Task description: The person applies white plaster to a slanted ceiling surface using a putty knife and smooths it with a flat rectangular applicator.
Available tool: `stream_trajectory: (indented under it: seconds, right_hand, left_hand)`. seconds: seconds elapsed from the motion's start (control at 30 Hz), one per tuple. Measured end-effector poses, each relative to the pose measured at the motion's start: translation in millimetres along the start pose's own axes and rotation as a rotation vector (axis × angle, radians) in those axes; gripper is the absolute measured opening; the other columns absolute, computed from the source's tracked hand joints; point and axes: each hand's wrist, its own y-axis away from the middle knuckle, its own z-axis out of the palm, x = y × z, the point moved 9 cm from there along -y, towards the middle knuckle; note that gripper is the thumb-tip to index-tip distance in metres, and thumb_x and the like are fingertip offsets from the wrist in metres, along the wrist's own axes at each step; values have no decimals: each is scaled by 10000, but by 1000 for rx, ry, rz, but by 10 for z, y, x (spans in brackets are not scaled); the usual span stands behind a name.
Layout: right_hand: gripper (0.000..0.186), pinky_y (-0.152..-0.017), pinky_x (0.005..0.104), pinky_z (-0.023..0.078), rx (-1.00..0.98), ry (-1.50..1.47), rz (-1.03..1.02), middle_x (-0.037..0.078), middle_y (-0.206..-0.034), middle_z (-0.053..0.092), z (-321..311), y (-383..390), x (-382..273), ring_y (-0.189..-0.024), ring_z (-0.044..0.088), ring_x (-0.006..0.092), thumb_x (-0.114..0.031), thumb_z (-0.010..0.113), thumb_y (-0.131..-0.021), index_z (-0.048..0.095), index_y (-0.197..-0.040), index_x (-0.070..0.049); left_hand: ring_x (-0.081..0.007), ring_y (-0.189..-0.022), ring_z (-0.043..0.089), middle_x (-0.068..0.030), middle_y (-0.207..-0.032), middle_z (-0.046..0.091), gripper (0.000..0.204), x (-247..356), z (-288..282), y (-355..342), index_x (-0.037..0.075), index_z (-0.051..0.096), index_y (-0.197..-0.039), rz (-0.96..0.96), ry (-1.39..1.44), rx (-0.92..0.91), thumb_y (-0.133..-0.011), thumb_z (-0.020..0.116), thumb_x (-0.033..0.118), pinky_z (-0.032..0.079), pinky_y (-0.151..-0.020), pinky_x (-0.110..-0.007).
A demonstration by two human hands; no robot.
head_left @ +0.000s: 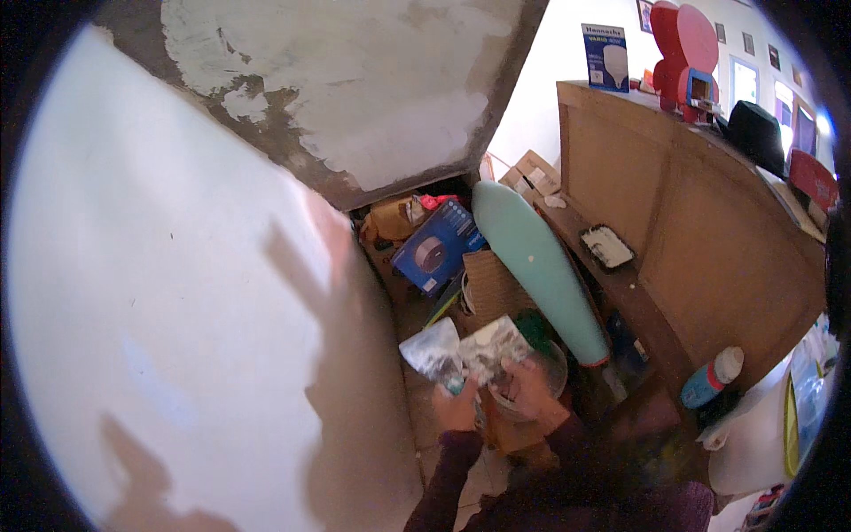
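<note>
Dark sleeves (pixel 454 465) up closest, then it's pretty cramped: bucket (pixel 558 371) under the right hand (pixel 532 390), teal board (pixel 539 266) and blue box (pixel 437 251) crowding in beyond. Left hand (pixel 456 410) grips a scraper (pixel 431 349) left of the bucket, long axis slanting, blade up-left; right's clutching a smeared plate (pixel 496 344).

Head-worn fisheye view, looking down, fairly near
</note>
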Motion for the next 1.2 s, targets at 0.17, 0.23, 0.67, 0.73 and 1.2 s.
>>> stream_trajectory:
  seconds: [0.17, 0.23, 0.67, 0.73, 1.2]
  right_hand:
    - [271, -645, 352, 586, 63, 54, -220, 69, -1057, 665, 249, -677, -797, -910, 655, 207, -176, 586, -936, 602, -1163, -29]
    - [277, -619, 347, 586, 15, 35, -297, 74, -1038, 665, 379, -1110, -1282, -845, 658, 197, -195, 596, -933, 599, -1154, -29]
    - [262, -751, 376, 579, -31, 28, -468, 83, -1031, 604, 460, -4354, -3586, -924, 615, 241, -153, 581, -940, 542, -1165, -25]
    - [274, -754, 377, 583, -14, -4, -459, 95, -1030, 599, 598, -4686, -3705, -901, 622, 250, -148, 571, -943, 537, -1180, -14]
    - [265, -716, 397, 601, -75, -4, -564, 122, -1026, 641, 819, -5674, -4465, -815, 654, 222, -156, 605, -912, 568, -1130, -8]
  left_hand:
    - [-127, -706, 607, -49, -839, 667, 268, 267, -22, -316, 2, 626, -953, -83, 295, -24, -860, 737, 227, 485, -681, -270]
    - [-105, -645, 586, -40, -812, 664, 245, 179, -161, -347, 19, 625, -932, -22, 244, -18, -877, 725, 236, 474, -646, -255]
    - [-219, -998, 570, -103, -1230, 561, 556, -2112, -763, 386, 43, 541, -1278, -294, -209, 75, -864, 706, 374, 480, -815, -412]
    - [-217, -992, 572, -103, -1223, 562, 550, -1891, -587, 212, 42, 540, -1277, -367, -210, 91, -868, 701, 372, 481, -812, -410]
    - [-206, -951, 581, -98, -1173, 573, 511, -1872, -226, -167, 34, 535, -1269, -519, -214, 101, -895, 659, 360, 489, -791, -391]
